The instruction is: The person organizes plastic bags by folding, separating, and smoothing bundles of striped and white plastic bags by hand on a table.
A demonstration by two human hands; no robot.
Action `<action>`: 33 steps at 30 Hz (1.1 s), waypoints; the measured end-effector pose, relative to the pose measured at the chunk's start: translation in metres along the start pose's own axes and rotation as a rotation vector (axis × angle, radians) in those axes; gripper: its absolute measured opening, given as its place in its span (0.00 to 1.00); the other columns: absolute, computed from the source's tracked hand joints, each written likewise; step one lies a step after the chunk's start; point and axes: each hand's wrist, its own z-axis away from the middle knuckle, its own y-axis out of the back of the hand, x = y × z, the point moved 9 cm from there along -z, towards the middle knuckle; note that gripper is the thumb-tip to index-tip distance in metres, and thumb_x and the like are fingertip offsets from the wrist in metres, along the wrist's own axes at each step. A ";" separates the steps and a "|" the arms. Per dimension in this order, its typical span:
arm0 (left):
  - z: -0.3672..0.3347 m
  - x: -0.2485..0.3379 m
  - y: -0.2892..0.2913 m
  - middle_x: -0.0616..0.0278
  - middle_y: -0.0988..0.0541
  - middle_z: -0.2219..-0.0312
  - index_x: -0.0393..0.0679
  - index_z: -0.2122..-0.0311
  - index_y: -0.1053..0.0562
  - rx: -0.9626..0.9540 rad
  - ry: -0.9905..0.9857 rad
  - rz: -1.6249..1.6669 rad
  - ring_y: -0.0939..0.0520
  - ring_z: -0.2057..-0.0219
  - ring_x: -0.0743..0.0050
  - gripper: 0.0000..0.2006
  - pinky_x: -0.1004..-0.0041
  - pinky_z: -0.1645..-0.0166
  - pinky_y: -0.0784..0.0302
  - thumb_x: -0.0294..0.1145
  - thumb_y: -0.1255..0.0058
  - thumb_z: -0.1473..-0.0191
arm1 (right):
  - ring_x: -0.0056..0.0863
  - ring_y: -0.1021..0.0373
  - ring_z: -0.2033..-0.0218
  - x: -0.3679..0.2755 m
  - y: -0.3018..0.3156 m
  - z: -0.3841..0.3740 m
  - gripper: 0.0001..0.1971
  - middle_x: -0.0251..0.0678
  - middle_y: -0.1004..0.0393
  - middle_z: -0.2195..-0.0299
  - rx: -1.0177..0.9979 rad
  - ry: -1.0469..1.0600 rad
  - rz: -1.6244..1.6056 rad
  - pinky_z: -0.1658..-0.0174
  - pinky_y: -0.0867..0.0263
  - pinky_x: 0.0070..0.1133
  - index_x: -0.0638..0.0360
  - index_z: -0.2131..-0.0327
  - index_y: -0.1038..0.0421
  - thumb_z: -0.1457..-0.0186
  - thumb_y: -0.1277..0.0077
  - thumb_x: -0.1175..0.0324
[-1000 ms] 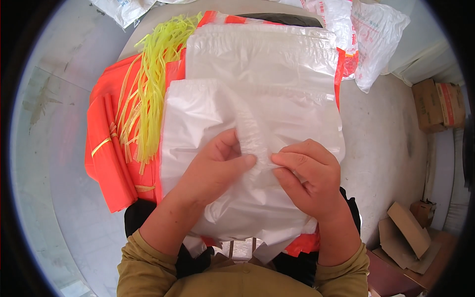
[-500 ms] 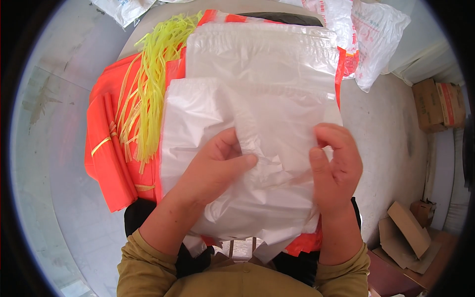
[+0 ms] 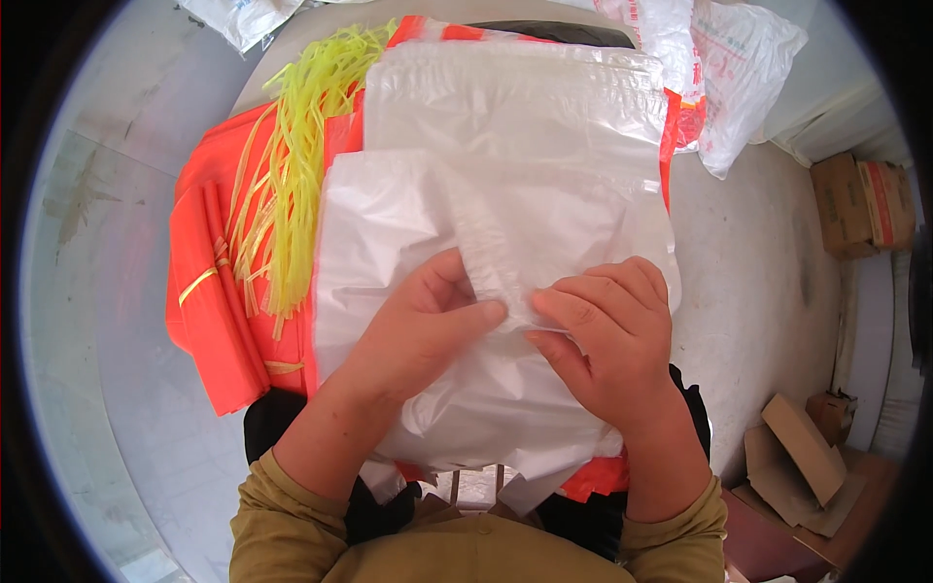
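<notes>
Clear bag [image 3: 389, 209] at frame centre, crinkled edge [image 3: 479, 228] slanting down-right. My left hand [image 3: 418, 325], nearer, pinches its lower end; my right hand [image 3: 622, 345] is just beside, fingers curled, can't tell if gripping.

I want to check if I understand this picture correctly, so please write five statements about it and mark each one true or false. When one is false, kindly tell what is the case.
1. The left hand pinches the translucent plastic. True.
2. Both hands wear gloves. False: the left hand and the right hand are bare.
3. Yellow strips lie partly over red plastic. True.
4. These strips are to the right of the translucent plastic. False: they are to its left.
5. Both sleeves are yellowish brown. True.
</notes>
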 end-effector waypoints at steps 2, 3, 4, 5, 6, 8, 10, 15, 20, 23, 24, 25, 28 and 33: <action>0.000 0.000 -0.001 0.60 0.21 0.48 0.38 0.40 0.32 0.001 -0.010 -0.019 0.20 0.48 0.72 0.24 0.67 0.42 0.25 0.20 0.46 0.42 | 0.30 0.29 0.65 0.000 0.003 -0.001 0.18 0.26 0.25 0.67 -0.010 -0.005 -0.008 0.56 0.37 0.29 0.51 0.63 0.22 0.63 0.33 0.69; 0.001 0.001 -0.001 0.62 0.21 0.49 0.38 0.41 0.31 0.005 -0.022 -0.039 0.21 0.49 0.75 0.22 0.69 0.43 0.25 0.21 0.47 0.41 | 0.30 0.29 0.65 0.001 0.004 -0.002 0.16 0.26 0.24 0.67 -0.029 -0.011 0.003 0.55 0.36 0.29 0.52 0.64 0.22 0.61 0.34 0.70; 0.001 0.001 0.000 0.62 0.21 0.49 0.38 0.41 0.31 0.006 -0.022 -0.039 0.21 0.49 0.75 0.22 0.69 0.43 0.25 0.21 0.47 0.41 | 0.30 0.29 0.65 0.002 0.004 -0.002 0.14 0.27 0.24 0.67 -0.049 -0.018 0.014 0.53 0.36 0.29 0.52 0.64 0.22 0.59 0.34 0.72; 0.001 0.000 0.001 0.60 0.21 0.49 0.38 0.40 0.32 0.003 -0.009 -0.012 0.20 0.48 0.72 0.24 0.68 0.42 0.25 0.20 0.45 0.42 | 0.30 0.29 0.65 0.004 0.006 -0.001 0.14 0.27 0.24 0.67 -0.050 -0.018 0.013 0.53 0.36 0.29 0.52 0.64 0.22 0.59 0.34 0.72; 0.001 -0.001 0.002 0.58 0.21 0.48 0.38 0.39 0.33 -0.002 0.004 0.017 0.20 0.47 0.69 0.26 0.66 0.41 0.26 0.20 0.43 0.43 | 0.30 0.28 0.65 0.010 0.011 0.000 0.13 0.27 0.24 0.67 -0.029 -0.059 0.025 0.52 0.36 0.31 0.53 0.65 0.23 0.57 0.35 0.72; 0.001 -0.001 0.002 0.58 0.21 0.48 0.38 0.39 0.33 0.006 0.008 0.017 0.20 0.47 0.69 0.26 0.66 0.41 0.26 0.20 0.43 0.43 | 0.30 0.28 0.65 0.017 0.014 0.002 0.11 0.27 0.23 0.67 -0.009 -0.100 0.036 0.50 0.37 0.32 0.53 0.65 0.23 0.56 0.36 0.73; 0.001 -0.001 0.000 0.59 0.21 0.48 0.38 0.39 0.33 0.012 0.011 0.018 0.20 0.47 0.69 0.26 0.65 0.41 0.26 0.20 0.43 0.43 | 0.30 0.28 0.65 0.040 0.038 0.013 0.10 0.27 0.23 0.67 0.301 -0.308 -0.160 0.50 0.38 0.35 0.53 0.65 0.23 0.54 0.37 0.73; 0.000 0.001 -0.002 0.63 0.21 0.50 0.39 0.40 0.31 -0.017 -0.036 -0.039 0.20 0.49 0.75 0.23 0.69 0.43 0.25 0.21 0.48 0.41 | 0.29 0.30 0.64 -0.003 0.039 0.003 0.15 0.25 0.24 0.64 0.153 -0.016 0.050 0.52 0.39 0.33 0.51 0.62 0.24 0.57 0.34 0.67; 0.002 0.000 0.003 0.59 0.22 0.47 0.39 0.40 0.32 0.018 -0.004 -0.020 0.21 0.46 0.69 0.25 0.66 0.41 0.26 0.22 0.42 0.43 | 0.30 0.32 0.66 -0.010 -0.009 -0.003 0.24 0.26 0.27 0.65 -0.064 -0.003 -0.009 0.57 0.40 0.30 0.50 0.60 0.24 0.68 0.32 0.66; -0.001 -0.002 0.003 0.59 0.22 0.47 0.39 0.40 0.32 -0.011 -0.002 -0.001 0.21 0.46 0.68 0.25 0.66 0.40 0.26 0.22 0.42 0.43 | 0.30 0.32 0.67 0.000 -0.005 0.003 0.25 0.27 0.27 0.66 -0.017 0.004 0.004 0.59 0.39 0.30 0.51 0.60 0.24 0.68 0.32 0.69; 0.000 -0.003 0.002 0.59 0.22 0.47 0.39 0.40 0.32 -0.032 0.005 0.022 0.22 0.46 0.68 0.25 0.66 0.40 0.27 0.22 0.42 0.43 | 0.30 0.32 0.67 0.000 -0.005 0.003 0.25 0.27 0.27 0.66 -0.018 0.006 0.003 0.59 0.39 0.30 0.51 0.60 0.24 0.68 0.32 0.69; 0.001 -0.003 0.003 0.59 0.22 0.47 0.39 0.40 0.32 -0.031 0.003 0.023 0.22 0.46 0.68 0.25 0.66 0.40 0.27 0.22 0.42 0.43 | 0.31 0.32 0.68 0.002 -0.005 0.003 0.25 0.28 0.26 0.66 -0.017 -0.008 -0.029 0.60 0.38 0.30 0.52 0.60 0.24 0.68 0.32 0.70; 0.001 -0.002 0.001 0.59 0.22 0.47 0.39 0.40 0.32 -0.047 -0.013 0.016 0.21 0.46 0.68 0.25 0.66 0.40 0.27 0.22 0.41 0.43 | 0.32 0.32 0.70 0.003 -0.005 0.002 0.24 0.29 0.26 0.67 -0.016 -0.024 -0.072 0.61 0.38 0.30 0.53 0.60 0.23 0.68 0.32 0.71; 0.000 -0.002 -0.002 0.60 0.21 0.48 0.40 0.40 0.32 -0.056 -0.008 0.036 0.20 0.48 0.70 0.26 0.67 0.41 0.26 0.22 0.40 0.44 | 0.33 0.32 0.71 0.008 -0.001 0.003 0.22 0.30 0.25 0.67 -0.025 -0.045 -0.129 0.62 0.38 0.30 0.54 0.60 0.22 0.66 0.34 0.74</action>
